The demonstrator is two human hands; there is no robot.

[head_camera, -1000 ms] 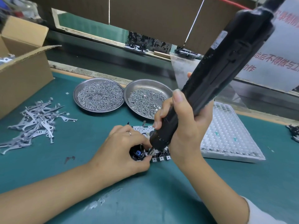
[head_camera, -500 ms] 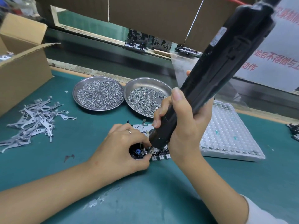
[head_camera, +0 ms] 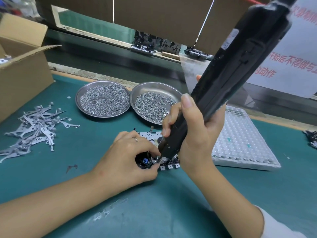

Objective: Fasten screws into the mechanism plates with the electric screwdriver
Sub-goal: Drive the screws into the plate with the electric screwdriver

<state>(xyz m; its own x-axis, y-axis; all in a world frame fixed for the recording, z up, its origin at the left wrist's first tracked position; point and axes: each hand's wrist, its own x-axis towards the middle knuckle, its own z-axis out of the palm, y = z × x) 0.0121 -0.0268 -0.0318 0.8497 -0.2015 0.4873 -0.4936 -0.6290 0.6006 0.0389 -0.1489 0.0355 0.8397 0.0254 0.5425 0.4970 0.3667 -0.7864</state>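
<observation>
While gripped, electric screwdriver (head_camera: 228,73) slants tip-down toward mechanism plate (head_camera: 151,136).

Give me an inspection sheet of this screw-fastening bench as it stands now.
Surface: green mat, worn pale patch near the front edge.
Job's things: mechanism plate lies flat on the mat; electric screwdriver is tilted, tip down on the plate's near edge; two metal dishes of screws stand behind it.
Clutter: pile of loose metal levers at left; open cardboard box; white dimpled tray at right.
Grippers: left hand holds the plate at the tip; right hand grips the screwdriver.
Cables: red cable above the screwdriver's top; where it ends is hidden.
Surroundings: conveyor with dark assemblies; printed notice at right.
</observation>
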